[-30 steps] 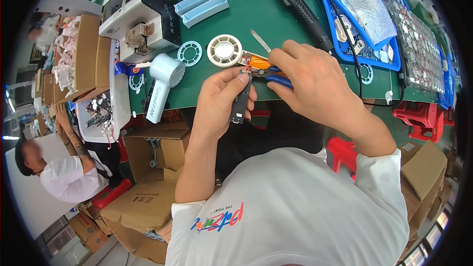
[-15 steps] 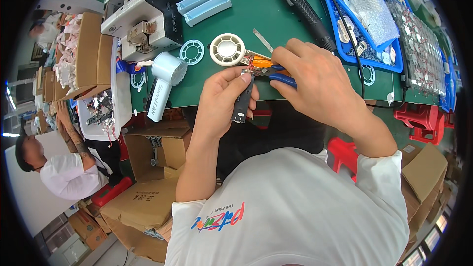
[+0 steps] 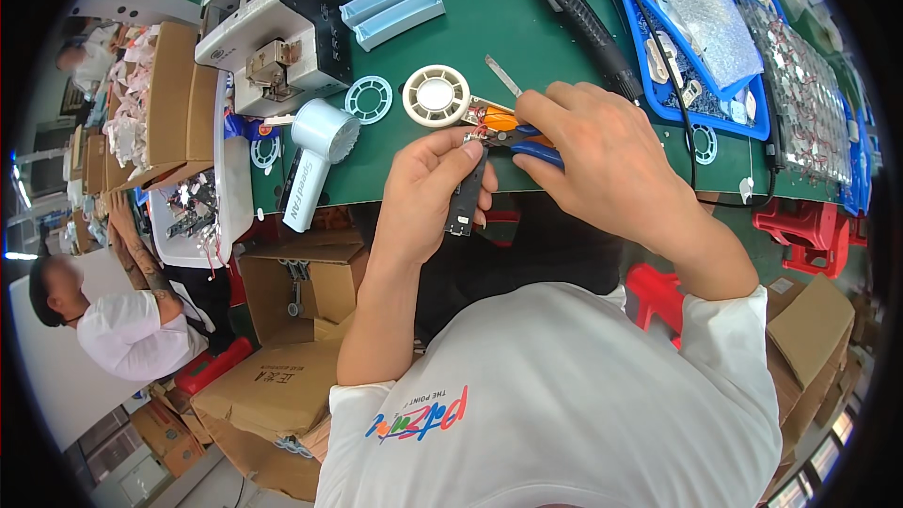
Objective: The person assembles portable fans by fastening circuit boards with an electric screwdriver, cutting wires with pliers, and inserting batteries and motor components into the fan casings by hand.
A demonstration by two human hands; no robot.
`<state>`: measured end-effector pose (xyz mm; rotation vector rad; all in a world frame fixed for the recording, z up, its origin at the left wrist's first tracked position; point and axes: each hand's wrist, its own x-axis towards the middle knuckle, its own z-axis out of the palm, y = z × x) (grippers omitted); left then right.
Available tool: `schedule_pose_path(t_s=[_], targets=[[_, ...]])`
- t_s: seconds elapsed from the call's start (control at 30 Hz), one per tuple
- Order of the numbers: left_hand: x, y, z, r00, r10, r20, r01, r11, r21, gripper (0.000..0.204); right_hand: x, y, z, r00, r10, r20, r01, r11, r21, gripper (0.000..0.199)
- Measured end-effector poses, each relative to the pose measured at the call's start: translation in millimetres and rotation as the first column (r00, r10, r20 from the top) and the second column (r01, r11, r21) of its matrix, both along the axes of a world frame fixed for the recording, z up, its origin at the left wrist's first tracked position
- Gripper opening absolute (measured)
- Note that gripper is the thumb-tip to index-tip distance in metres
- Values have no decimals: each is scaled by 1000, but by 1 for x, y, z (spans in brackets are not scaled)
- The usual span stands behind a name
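While the left hand grips a black board, the right hand clasps blue-handled pliers.

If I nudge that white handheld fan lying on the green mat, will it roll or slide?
The white handheld fan lies on its side, its round head by the mat edge, so it would likely pivot rather than roll far. It looks like hollow plastic, probably light. The smooth casing may slide easily, perhaps off the near edge.

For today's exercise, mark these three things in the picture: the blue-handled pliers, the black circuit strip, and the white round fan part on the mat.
blue-handled pliers [image 3: 536, 149], head view, on a blue handle.
black circuit strip [image 3: 466, 199], head view, mid-strip.
white round fan part [image 3: 436, 95], head view, its hub.
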<state>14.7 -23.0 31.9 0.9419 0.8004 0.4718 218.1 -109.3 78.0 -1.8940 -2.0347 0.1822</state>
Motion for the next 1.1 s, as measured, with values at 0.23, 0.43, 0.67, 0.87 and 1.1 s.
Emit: schedule_pose_path(t_s=[0.23, 0.43, 0.67, 0.87, 1.1], targets=[[1, -2, 1, 1000, 25, 7, -25, 1000, -1, 26, -3, 0, -4, 999, 6, 35, -8, 999, 31, 30], [3, -2, 3, 999, 42, -16, -43, 999, -21, 26, -6, -3, -19, 989, 4, 146, -34, 978, 207, 29], [2, -1, 2, 1000, 11, 18, -10, 997, -77, 26, -5, -6, -28, 984, -32, 173, -17, 961, 277, 30], [2, -3, 3, 1000, -9, -25, 8, 1000, -16, 28, 5, -10, 0, 997, 0, 80, -9, 994, 113, 32], [-1, -5, 3, 999, 8, -52, -8, 1000, -8, 30, 2, -10, 0, 999, 34, 37, -34, 999, 13, 32]])
